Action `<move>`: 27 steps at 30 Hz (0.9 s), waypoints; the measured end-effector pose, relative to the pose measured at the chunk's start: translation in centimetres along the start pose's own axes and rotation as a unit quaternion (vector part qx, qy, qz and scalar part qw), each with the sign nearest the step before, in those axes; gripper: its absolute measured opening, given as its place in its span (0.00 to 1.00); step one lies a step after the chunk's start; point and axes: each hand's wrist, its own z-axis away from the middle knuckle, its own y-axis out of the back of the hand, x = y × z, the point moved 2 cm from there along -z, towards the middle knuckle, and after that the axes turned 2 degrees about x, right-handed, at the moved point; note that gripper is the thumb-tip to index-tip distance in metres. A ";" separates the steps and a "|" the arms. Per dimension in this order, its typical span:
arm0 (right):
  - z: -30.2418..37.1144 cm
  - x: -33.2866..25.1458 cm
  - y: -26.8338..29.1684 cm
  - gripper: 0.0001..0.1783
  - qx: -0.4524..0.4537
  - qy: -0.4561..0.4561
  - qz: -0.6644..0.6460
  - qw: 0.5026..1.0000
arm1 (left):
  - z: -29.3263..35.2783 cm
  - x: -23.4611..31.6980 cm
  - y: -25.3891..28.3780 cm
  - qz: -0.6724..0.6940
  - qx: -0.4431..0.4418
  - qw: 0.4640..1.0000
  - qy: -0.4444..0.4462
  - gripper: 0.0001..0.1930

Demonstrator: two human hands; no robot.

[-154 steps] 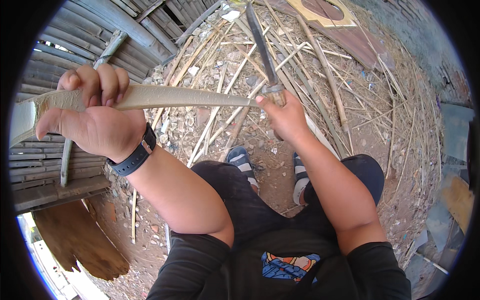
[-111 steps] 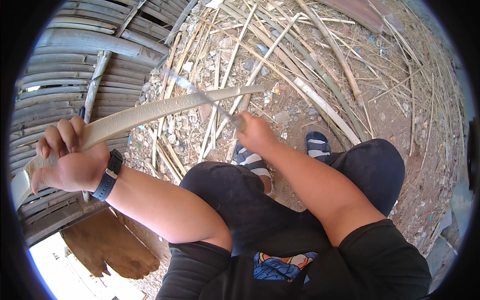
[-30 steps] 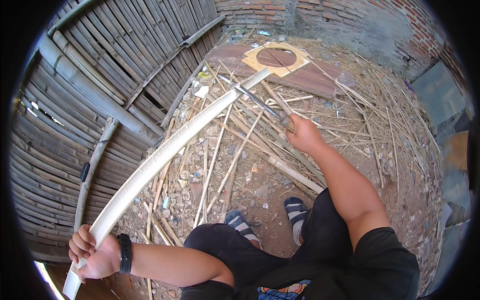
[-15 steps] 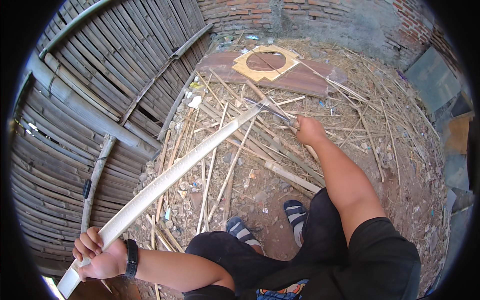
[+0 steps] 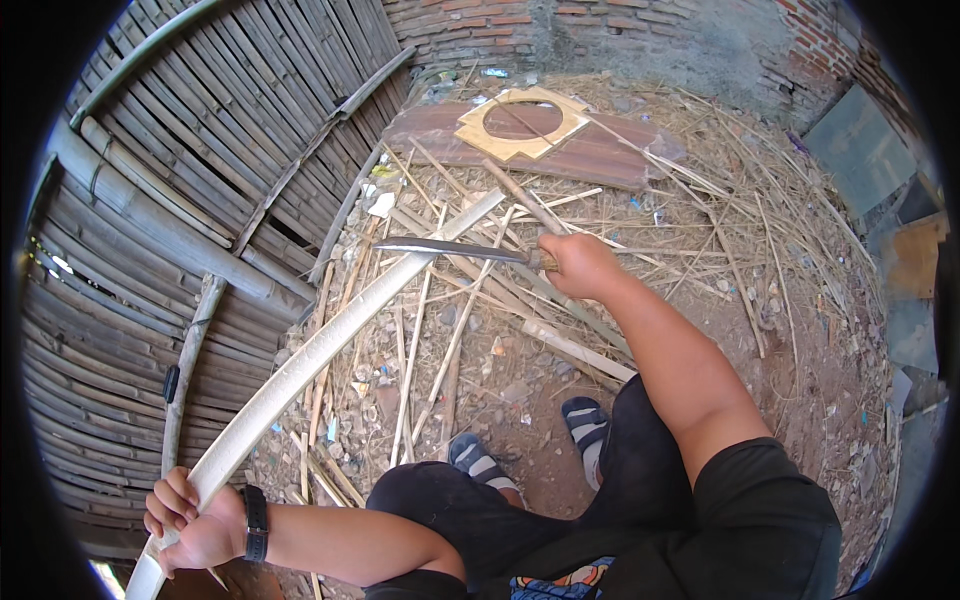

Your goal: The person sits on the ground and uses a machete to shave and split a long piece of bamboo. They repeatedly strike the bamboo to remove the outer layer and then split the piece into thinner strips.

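Note:
My left hand (image 5: 203,522), with a black watch on the wrist, is closed around the near end of a long, pale split bamboo strip (image 5: 315,350). The strip slants up and to the right, its far end over the scattered sticks. In my right hand (image 5: 582,266) is the handle of a machete (image 5: 460,249). Its dark blade points left and crosses over the strip a little short of the far end. Whether the blade touches the strip I cannot tell.
Bamboo slats and sticks (image 5: 577,350) litter the dirt ground. A brown board (image 5: 420,135) carries a yellow wooden frame (image 5: 470,133) with a round hole. A bamboo wall (image 5: 110,350) stands at left, a brick wall (image 5: 680,50) behind. My sandalled feet (image 5: 478,458) are below.
The machete has come left and toward me along the strip, and its blade now lies nearly level. My left hand still grips the strip.

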 end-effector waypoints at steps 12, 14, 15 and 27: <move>-0.6 4.4 -0.7 0.23 0.084 -0.143 -0.128 0.978 | 0.3 -1.7 -1.1 0.113 -0.142 0.974 0.133 0.30; -0.4 3.4 -0.5 0.23 0.062 -0.134 -0.138 0.979 | 1.4 -3.6 -1.9 0.051 -0.134 0.981 0.134 0.29; -0.6 3.1 -0.4 0.23 0.042 -0.126 -0.146 0.980 | 1.9 -4.7 -2.4 0.037 -0.135 0.979 0.146 0.30; 1.0 -4.8 -3.2 0.31 -0.052 0.064 -0.206 0.975 | 3.2 -7.2 -3.9 0.028 -0.184 0.965 0.185 0.30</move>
